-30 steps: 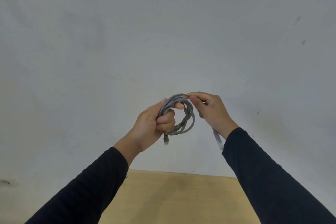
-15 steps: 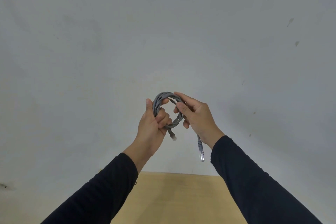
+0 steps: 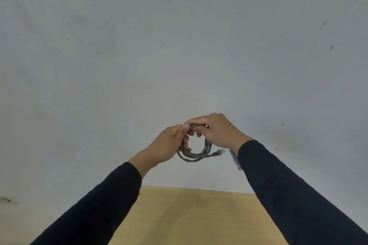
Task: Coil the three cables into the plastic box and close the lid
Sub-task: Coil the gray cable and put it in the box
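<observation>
Long black sleeves [image 3: 95,211] cover both arms to the wrists; hands [image 3: 169,143] bare.

Both hands are raised in front of a pale grey wall [image 3: 139,45], holding a grey cable [image 3: 196,155] wound into a small round coil. The left hand [image 3: 169,145] grips the coil's left side, its fingers [image 3: 186,146] curled through the loop. The right hand [image 3: 217,131] pinches the top of the coil, touching the left hand's thumb. The loops hang below the hands. One plug [image 3: 218,152] sticks out to the right of the coil's lower part; a second plug [image 3: 236,162] hangs beside the right wrist. Both arms wear dark sleeves [image 3: 288,195]. Below them lies the far edge of a light wooden table [image 3: 189,215], meeting the wall.
</observation>
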Demonstrator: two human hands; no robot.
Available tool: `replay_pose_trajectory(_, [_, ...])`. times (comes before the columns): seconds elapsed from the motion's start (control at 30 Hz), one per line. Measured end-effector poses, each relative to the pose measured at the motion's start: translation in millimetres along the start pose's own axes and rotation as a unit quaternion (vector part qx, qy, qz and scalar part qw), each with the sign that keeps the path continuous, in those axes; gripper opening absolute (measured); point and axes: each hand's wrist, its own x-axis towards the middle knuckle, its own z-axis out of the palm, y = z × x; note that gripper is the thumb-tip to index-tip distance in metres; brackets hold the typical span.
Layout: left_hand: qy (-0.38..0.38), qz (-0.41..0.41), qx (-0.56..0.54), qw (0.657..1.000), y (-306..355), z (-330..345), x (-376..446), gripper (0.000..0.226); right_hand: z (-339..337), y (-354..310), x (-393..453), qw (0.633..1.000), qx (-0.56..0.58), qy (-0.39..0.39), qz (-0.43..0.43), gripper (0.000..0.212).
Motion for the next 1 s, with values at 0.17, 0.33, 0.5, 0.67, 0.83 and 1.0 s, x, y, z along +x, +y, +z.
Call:
replay_pose_trajectory(0.17, [0.115,-0.003,0.036,0.993,-6.3,0.8,5.6,0.035,-5.2,4.2,0.8,0.997,0.053,0.016,0.06,0.029])
replay_pose_trajectory(0.33, [0.192,-0.028,0.071,0.978,-16.8,-8.6,14.7,0.034,-9.1,11.1,-3.1,0.993,0.09,0.013,0.073,0.035])
replay_pose_trajectory(0.5, [0.212,-0.022,-0.003,0.977,-18.6,-2.0,18.1,0.033,-7.7,9.6,-0.3,0.987,0.149,0.032,0.049,0.035])
replay_pose_trajectory(0.67, [0.215,0.009,-0.034,0.976,-13.9,0.0,18.3,0.03,-8.3,8.3,-2.2,0.968,0.242,0.062,0.03,0.034])
replay_pose_trajectory(0.83, [0.214,0.058,-0.062,0.973,-11.6,0.2,14.5,0.028,-8.0,7.5,-0.5,0.96,0.258,0.1,0.031,0.032])
replay_pose_trajectory(1.0, [0.189,0.073,-0.057,0.978,-11.3,-1.9,10.6,0.028,-16.7,8.7,-1.3,0.969,0.19,0.157,0.027,0.031])
